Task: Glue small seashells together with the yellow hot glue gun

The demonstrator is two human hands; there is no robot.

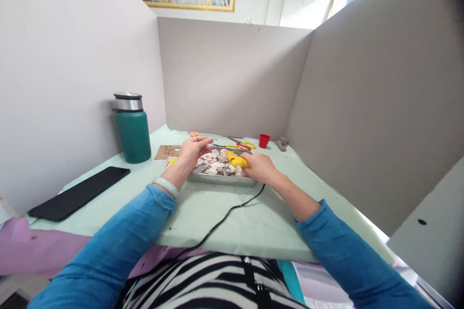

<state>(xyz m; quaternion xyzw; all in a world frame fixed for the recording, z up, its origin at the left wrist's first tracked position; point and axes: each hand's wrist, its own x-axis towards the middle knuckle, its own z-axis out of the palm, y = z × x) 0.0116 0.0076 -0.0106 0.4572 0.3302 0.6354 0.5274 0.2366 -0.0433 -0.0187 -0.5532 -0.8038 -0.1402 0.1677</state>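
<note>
My right hand (260, 166) is wrapped round a yellow corded tool, which looks like a hot glue gun (235, 159), over the right part of a metal tray (221, 179). Seashells (213, 164) in white, pink and brown fill the tray. Above the tray's left side, my left hand (195, 148) is closed in a pinch; what sits between its fingertips is too small to name. From beneath my right hand a black cord (232, 210) curves across the table toward me. Part of the tool's handle is hidden by my fingers.
Scissors (244, 145) with yellow and red handles lie behind the tray, near a red cup (264, 141) and a grey-brown lump (281, 143). Brown cardboard (167, 152) is at left. A green bottle (132, 130) and a black flat case (81, 193) stand and lie farther left. Partitions (232, 72) enclose the table.
</note>
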